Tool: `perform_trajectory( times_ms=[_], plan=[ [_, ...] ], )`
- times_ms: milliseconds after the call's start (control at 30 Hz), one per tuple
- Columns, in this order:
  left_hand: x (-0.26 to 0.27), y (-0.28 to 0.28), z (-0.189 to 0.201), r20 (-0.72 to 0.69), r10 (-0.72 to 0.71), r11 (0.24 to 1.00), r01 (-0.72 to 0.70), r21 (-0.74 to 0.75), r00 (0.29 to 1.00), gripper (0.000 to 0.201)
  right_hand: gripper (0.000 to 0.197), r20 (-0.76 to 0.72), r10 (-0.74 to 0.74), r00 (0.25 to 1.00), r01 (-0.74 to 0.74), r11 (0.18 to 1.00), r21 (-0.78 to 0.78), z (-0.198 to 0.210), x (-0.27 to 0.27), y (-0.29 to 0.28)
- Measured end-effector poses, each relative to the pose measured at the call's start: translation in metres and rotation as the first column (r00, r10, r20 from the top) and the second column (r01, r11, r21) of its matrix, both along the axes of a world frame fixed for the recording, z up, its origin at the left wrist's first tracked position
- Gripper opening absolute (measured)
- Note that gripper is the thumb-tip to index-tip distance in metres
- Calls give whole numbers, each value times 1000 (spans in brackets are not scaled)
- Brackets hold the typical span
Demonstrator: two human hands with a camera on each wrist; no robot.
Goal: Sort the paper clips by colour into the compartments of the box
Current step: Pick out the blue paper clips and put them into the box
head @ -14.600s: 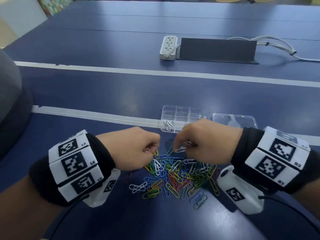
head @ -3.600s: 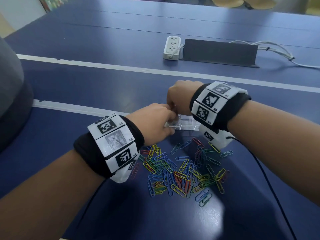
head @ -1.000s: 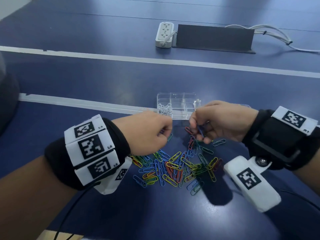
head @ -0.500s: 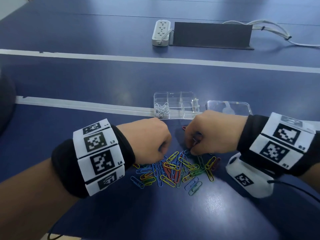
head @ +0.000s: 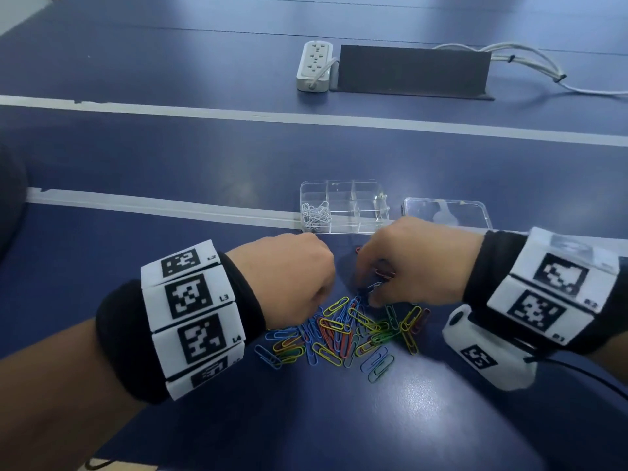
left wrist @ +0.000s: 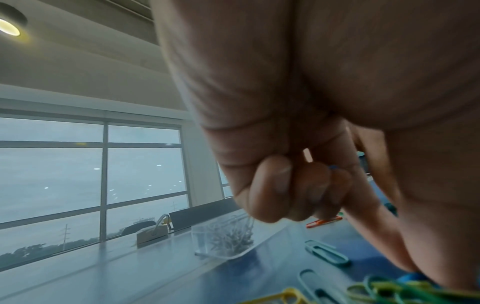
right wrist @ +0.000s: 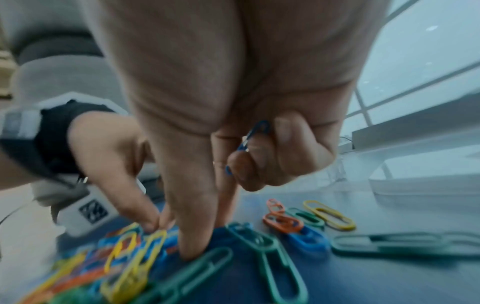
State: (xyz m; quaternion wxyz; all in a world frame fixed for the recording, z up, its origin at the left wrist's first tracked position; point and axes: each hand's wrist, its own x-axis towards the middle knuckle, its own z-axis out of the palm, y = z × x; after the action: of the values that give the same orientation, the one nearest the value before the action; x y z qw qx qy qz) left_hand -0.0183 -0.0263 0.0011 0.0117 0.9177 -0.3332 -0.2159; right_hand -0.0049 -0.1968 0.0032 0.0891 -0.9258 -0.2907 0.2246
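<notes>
While both hands (head: pixel 350 266) pinch blue clips (right wrist: pixel 253 133), one box (head: pixel 343 207), one lid (head: pixel 448 212).

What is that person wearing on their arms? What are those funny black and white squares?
Each wrist wears a black cloth band wrapped in white blocks printed with black-and-white square codes and tiny labels like L3 and L4. The other wrist's blocks look the same. Under each wrist hangs a small white camera box with its own code, and a thin black cable trails from it. Both hands are bare.
</notes>
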Motion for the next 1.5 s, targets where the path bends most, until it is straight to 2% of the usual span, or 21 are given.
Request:
perform_trajectory(
  times_ms=[133,233,333,433,567,633,733,800,933,1067,1233,1367,1500],
  plan=[
    [-3,-2,-1,-14,13,999,-12,35,1000,8,13,37,52,998,-50,997,-62,-4,-1,4],
    [-3,-2,-3,-35,4,1000,-3,23,999,4,6,-5,4,1000,-4,999,-44,-3,-1,1],
    [-1,1,-4,-47,12,1000,-11,11,999,11,17,-68,-115,991,118,991,55,-3,4,-1],
    [3,5,-1,-66,65,995,-70,-69,996,20,10,-197,-229,953,262,952,159,-2,11,-4],
    [13,6,9,-60,163,964,-172,-205,985,10,9,-414,-302,859,428,866,258,0,22,-7],
    [20,6,13,-63,223,939,-232,-254,973,9,11,-452,-339,825,502,808,310,3,29,-7],
    [36,2,19,-26,290,906,-283,-313,957,11,12,-404,-422,811,568,732,376,10,41,-5],
    [47,-3,22,29,323,888,-293,-354,946,14,13,-315,-483,817,575,716,395,15,48,-2],
    [64,-14,21,88,398,856,-335,-394,913,22,20,-119,-535,836,541,772,334,21,55,9],
    [69,-21,17,68,411,855,-359,-375,909,27,30,-44,-523,851,517,821,242,23,54,18],
    [70,-21,19,29,414,841,-371,-394,910,43,52,-182,-559,809,587,760,279,27,53,17],
    [68,-22,23,-44,414,820,-393,-415,909,53,47,-381,-545,747,662,663,348,34,48,20],
    [68,-20,19,-105,424,787,-424,-448,899,56,44,-582,-517,628,770,518,371,39,41,21]
  ],
)
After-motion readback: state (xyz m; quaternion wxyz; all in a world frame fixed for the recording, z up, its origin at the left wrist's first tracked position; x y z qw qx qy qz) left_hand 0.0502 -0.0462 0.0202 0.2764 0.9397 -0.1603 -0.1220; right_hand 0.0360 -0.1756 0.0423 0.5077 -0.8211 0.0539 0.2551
